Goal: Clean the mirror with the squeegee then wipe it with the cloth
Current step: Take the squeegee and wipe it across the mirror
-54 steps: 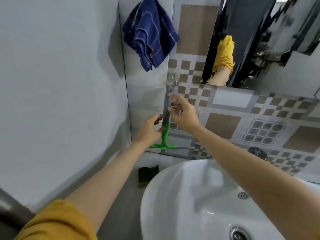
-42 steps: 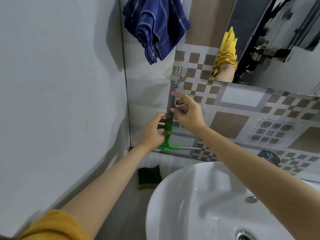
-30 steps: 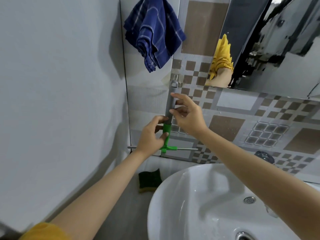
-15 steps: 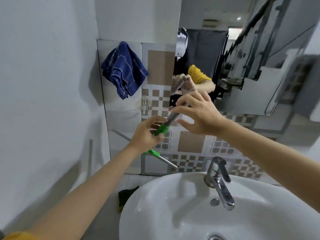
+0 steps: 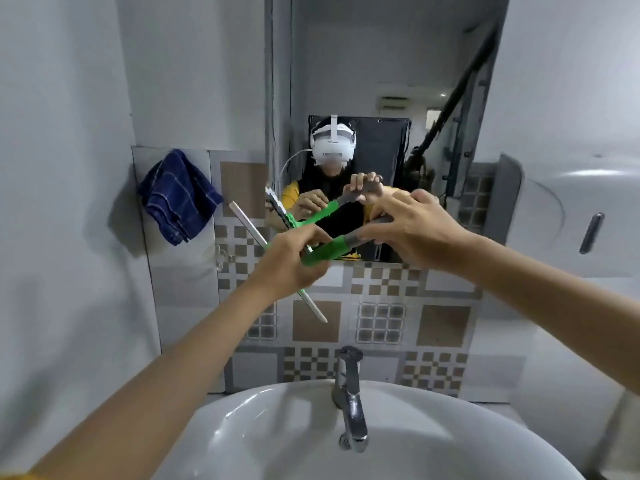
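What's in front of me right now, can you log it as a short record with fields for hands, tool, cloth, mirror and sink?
left hand: grips the green part of the squeegee
right hand: holds its grey handle end
squeegee blade: tilted, off the glass
cloth: blue, hanging on the wall, left of the mirror
sink: white, below, with a metal tap

hands 2 [image 5: 291, 261] | squeegee 1 [image 5: 322, 252] | cloth 1 [image 5: 178, 197] | mirror 1 [image 5: 381, 81] | tap 1 [image 5: 349, 393] | sink 1 [image 5: 277, 427]
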Motion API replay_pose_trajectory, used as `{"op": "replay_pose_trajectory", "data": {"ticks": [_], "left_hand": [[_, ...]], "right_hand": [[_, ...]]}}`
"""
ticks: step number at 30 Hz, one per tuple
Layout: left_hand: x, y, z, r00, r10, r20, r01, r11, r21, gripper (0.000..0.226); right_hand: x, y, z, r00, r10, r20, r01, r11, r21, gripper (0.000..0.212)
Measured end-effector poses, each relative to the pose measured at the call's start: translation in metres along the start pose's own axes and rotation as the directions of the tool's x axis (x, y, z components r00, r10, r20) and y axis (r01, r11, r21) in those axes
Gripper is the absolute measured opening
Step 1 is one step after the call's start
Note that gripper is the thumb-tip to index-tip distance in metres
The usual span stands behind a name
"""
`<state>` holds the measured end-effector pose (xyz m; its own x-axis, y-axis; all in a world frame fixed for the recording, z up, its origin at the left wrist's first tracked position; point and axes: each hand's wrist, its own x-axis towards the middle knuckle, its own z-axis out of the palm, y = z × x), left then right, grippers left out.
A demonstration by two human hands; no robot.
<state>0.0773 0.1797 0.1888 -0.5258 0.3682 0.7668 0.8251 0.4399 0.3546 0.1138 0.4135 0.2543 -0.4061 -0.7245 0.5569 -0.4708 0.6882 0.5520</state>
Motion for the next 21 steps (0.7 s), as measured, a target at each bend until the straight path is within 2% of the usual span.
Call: {"op": "replay_pose_trajectory", "data": {"ticks": [4, 7, 13, 17, 21], "left_hand": [[0.012, 0.012, 0.013, 0.986, 0.14, -0.087, -0.117, 0.968, 0.222, 0.039], [0.021, 0.022, 0.02, 0.977, 0.182, -0.114, -0.151, 0.96, 0.237, 0.036], [0.044, 0.045, 0.029, 0.972, 0.224, -0.069, -0.203, 0.952, 0.228, 0.035], [0.061, 0.053, 0.027, 0.973, 0.218, -0.08, -0.199, 0.96, 0.198, 0.035], [0.087, 0.059, 0.015, 0.956, 0.265, -0.126, -0.231, 0.944, 0.238, 0.035]], "right_hand": [[-0.026, 0.023, -0.013, 0.992, 0.121, -0.027, -0.118, 0.988, 0.101, 0.032], [-0.037, 0.04, -0.019, 0.991, 0.137, -0.001, -0.135, 0.975, 0.179, 0.031], [-0.044, 0.064, -0.034, 0.991, 0.113, 0.071, -0.13, 0.937, 0.323, 0.028], [-0.043, 0.075, -0.036, 0.99, 0.115, 0.085, -0.136, 0.942, 0.306, 0.028], [-0.033, 0.088, -0.038, 0.986, 0.166, -0.011, -0.158, 0.955, 0.251, 0.028]]}}
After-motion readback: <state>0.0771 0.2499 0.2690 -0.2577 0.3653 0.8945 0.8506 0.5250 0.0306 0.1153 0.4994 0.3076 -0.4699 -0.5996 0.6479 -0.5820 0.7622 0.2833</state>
